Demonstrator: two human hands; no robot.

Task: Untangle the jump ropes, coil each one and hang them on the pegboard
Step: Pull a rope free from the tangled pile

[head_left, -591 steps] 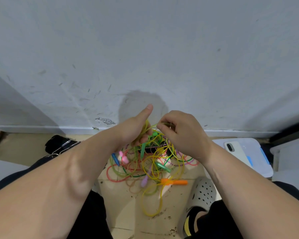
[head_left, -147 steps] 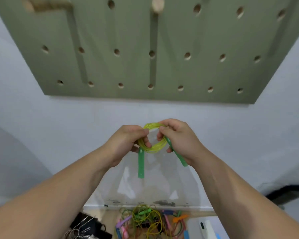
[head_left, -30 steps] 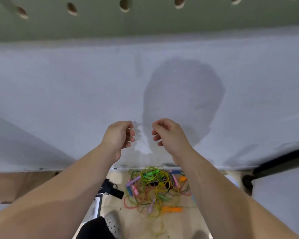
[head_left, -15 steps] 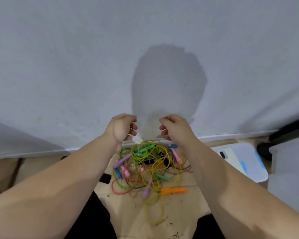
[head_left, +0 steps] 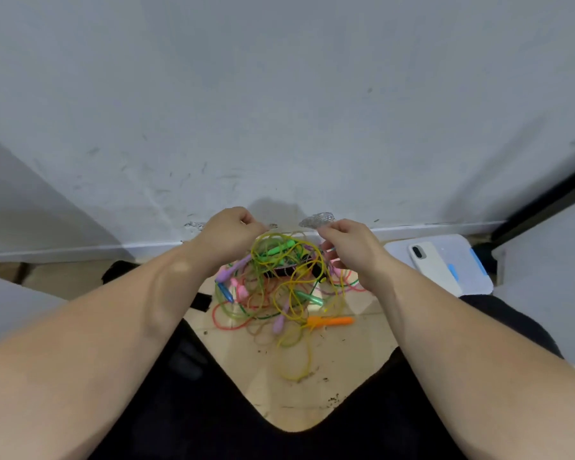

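Note:
A tangle of jump ropes [head_left: 279, 287] lies on the tan floor by the wall: yellow, green, red and pink cords with green handles [head_left: 278, 250], an orange handle [head_left: 332, 322], and purple, pink and blue handles. My left hand [head_left: 229, 234] hovers over the pile's far left edge with its fingers curled and nothing in them; it is next to the top yellow loop. My right hand [head_left: 349, 247] hovers over the far right edge, fingers loosely apart and holding nothing. The pegboard is out of view.
A white phone [head_left: 434, 267] lies on a pale plastic lid [head_left: 458, 254] at the right by the wall. My knees in black trousers [head_left: 186, 393] frame the floor patch. The grey wall [head_left: 279, 111] stands right behind the pile.
The coiled yellow rope left my hands some seconds ago. My view dropped from the pegboard to the floor, and both hands came down to the tangle.

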